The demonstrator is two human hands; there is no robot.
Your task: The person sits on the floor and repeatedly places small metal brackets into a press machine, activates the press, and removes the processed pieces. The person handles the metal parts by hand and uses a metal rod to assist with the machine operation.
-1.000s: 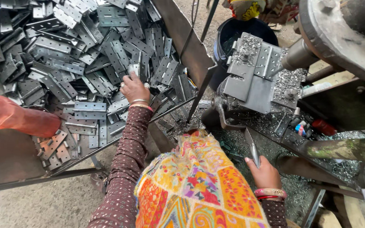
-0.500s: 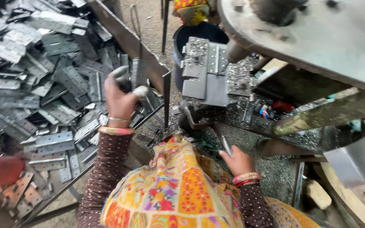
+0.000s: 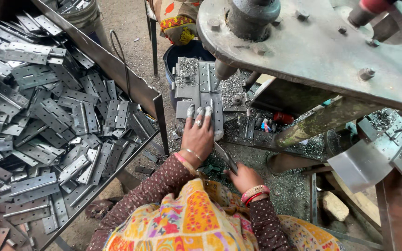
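L hand flat, fingers spread on hinge; R hand closed round metal lever.

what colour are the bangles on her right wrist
Red and pink-gold bangles on the right hand, clearest in the head view.

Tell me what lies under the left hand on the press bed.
The left hand lies flat on a grey metal hinge on the die plate, amid metal shavings. The hinge part beneath the palm is hidden.
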